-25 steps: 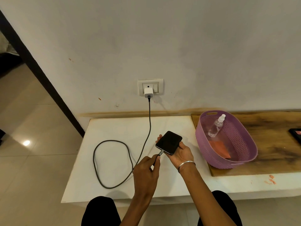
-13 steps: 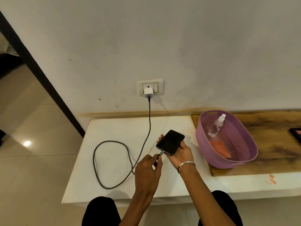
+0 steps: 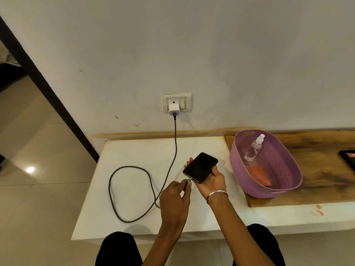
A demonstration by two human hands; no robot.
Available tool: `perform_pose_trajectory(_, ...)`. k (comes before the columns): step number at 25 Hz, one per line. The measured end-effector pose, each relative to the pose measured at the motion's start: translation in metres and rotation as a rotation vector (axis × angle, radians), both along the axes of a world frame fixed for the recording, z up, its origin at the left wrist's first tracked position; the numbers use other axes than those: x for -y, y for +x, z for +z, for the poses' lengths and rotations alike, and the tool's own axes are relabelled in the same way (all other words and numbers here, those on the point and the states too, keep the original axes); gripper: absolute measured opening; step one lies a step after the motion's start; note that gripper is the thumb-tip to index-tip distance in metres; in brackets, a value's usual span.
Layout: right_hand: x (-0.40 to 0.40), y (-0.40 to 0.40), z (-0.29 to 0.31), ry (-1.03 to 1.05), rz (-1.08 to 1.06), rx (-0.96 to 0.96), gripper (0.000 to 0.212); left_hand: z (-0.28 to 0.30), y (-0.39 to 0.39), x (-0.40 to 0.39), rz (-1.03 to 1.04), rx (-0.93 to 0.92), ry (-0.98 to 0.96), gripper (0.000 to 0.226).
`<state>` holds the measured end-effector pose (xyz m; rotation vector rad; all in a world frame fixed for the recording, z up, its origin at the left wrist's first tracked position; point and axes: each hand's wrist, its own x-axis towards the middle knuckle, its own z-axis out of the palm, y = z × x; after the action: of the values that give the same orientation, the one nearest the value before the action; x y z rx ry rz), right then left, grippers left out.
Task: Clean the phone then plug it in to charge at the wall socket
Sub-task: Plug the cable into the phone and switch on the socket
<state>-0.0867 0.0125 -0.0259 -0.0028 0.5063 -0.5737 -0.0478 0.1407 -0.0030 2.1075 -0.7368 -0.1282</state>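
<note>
A black phone (image 3: 200, 167) lies screen up in my right hand (image 3: 210, 180), held above the white table (image 3: 134, 154). My left hand (image 3: 175, 196) pinches the plug end of the dark charging cable (image 3: 175, 143), and the plug touches the phone's lower edge. The cable loops over the table and runs up to a white adapter (image 3: 174, 109) seated in the wall socket (image 3: 176, 102). I cannot tell whether the plug is fully in the port.
A purple basket (image 3: 288, 169) stands to the right on a wooden board (image 3: 322, 169), holding a clear spray bottle (image 3: 254, 147) and an orange cloth (image 3: 258, 174). A dark flat device (image 3: 348, 157) lies at the far right edge. Tiled floor lies left of the table.
The phone and my right hand have shifted slightly up and right, and my left hand has followed with the cable plug against the phone's lower edge.
</note>
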Motion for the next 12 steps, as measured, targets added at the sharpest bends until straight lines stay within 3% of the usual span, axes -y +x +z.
perform_pose_trajectory(12, -0.0054, 0.0028, -0.0036, 0.123, -0.005, 0.007, 0.042, 0.0020, 0.0035, 0.0047, -0.063, 0.045, 0.045, 0.013)
